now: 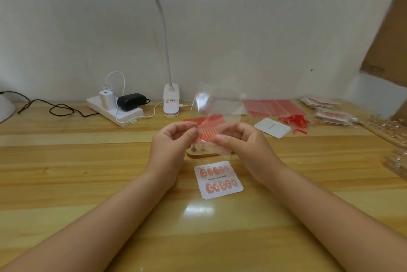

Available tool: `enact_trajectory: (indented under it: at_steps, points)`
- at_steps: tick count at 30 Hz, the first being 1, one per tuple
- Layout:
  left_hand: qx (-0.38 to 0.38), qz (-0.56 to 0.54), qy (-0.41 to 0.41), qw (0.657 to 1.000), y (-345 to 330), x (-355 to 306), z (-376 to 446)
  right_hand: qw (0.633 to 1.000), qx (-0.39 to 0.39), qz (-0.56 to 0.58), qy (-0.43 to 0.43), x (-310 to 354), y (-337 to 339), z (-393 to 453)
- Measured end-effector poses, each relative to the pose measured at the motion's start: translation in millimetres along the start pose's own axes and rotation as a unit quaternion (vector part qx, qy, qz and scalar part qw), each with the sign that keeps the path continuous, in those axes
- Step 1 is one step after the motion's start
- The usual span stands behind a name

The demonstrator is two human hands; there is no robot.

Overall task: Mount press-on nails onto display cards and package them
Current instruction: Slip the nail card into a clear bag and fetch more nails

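Pinching a clear bag (217,113) between them, the left hand (174,139) and right hand (240,146) raise it above the bench (88,161); its upper edge blurs away. Below lies the nail card (218,179), partly hiding a wooden stand (199,153)

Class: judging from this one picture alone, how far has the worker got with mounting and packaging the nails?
Done: the display card on the table carries two full rows of nails; finished packs are stacked far right. In hand: the left hand and right hand pinch a clear bag. Left: bagging that card; a blank card awaits nails.
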State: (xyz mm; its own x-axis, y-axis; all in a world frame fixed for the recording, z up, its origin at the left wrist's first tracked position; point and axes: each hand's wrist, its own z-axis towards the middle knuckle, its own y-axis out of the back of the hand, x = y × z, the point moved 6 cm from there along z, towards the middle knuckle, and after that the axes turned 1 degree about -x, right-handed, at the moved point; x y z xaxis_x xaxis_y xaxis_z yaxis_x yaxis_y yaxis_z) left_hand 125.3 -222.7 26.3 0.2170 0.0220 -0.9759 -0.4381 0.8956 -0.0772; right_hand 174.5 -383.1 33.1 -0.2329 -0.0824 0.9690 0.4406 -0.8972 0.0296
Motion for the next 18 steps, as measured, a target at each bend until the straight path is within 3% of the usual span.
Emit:
enact_trajectory:
  at_steps: [8,10,12,14,16,18]
  points:
    - [0.056,0.018,-0.067,0.996,-9,-15,-6,0.994,-0.014,0.079,-0.08,-12,2,3]
    - [0.06,0.071,-0.081,0.992,-9,-17,-6,0.992,-0.045,0.086,-0.082,-11,11,4]
    - [0.072,0.191,-0.125,0.971,-10,-22,-6,0.991,-0.069,0.083,-0.078,-7,18,4]
    - [0.128,0.353,-0.191,0.907,-17,-25,-10,0.989,-0.088,0.092,-0.075,-3,23,5]
    - [0.197,0.505,-0.25,0.802,-31,-24,-19,0.984,-0.109,0.118,-0.075,-2,26,5]
    - [0.22,0.59,-0.278,0.726,-39,-21,-25,0.979,-0.124,0.145,-0.078,0,29,5]
